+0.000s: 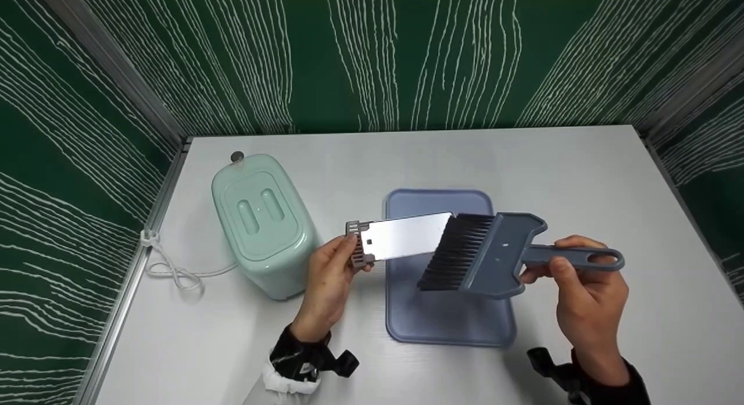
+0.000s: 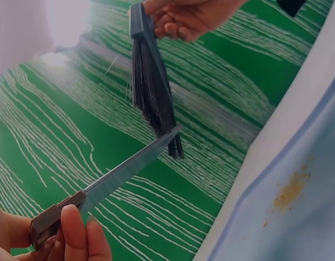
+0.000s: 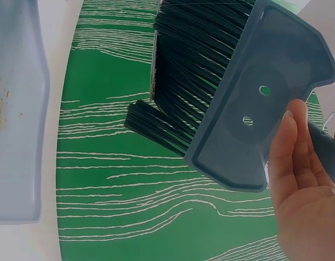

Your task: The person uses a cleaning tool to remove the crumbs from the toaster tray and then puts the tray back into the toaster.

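My left hand [image 1: 328, 283] pinches the brown-grey slotted end of a shiny flat crumb tray [image 1: 407, 235], which is held up over the blue tray [image 1: 450, 323]. In my right hand [image 1: 593, 300] is a blue-grey hand brush [image 1: 503, 254], gripped by its handle. The brush's dark bristles [image 3: 200, 60] touch the far end of the crumb tray and bend against it. Yellowish-brown crumbs [image 2: 291, 193] lie on the blue tray, as both wrist views show. The bristles cover the crumb tray's far end in the head view.
A mint-green toaster [image 1: 261, 219] with a lid stands to the left of my left hand. Its white cord [image 1: 180, 274] lies coiled near the left edge of the white table [image 1: 628, 190]. Green panels with white wavy lines [image 1: 360, 62] enclose the table at the back and sides.
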